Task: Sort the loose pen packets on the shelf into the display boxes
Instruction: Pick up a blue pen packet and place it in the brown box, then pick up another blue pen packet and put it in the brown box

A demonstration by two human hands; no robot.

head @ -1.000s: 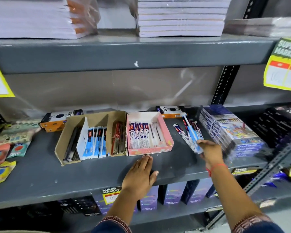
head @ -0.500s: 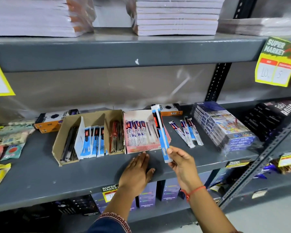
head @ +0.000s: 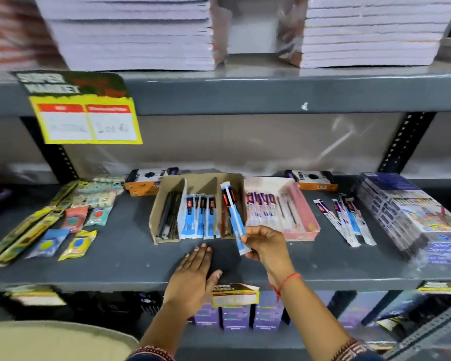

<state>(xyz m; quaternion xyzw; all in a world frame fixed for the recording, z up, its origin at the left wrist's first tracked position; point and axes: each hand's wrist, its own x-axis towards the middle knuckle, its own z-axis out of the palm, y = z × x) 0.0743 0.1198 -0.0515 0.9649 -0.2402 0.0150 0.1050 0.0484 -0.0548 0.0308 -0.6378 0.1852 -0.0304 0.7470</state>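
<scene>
Head camera faces the shelf [head: 115,267] closely, angled down.

two display boxes [head: 307,220], three loose pen packets [head: 349,220]

Right hand [head: 267,246] holds a pen packet [head: 233,213] (blue-white) over the brown box [head: 157,217].

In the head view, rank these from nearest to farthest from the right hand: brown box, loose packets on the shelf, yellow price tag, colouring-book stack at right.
From the right hand:
1. Brown box, just left, beyond the fingers.
2. Loose packets, to the right on the shelf.
3. Colouring-book stack, far right.
4. Yellow price tag, upper left, on the shelf above.
</scene>
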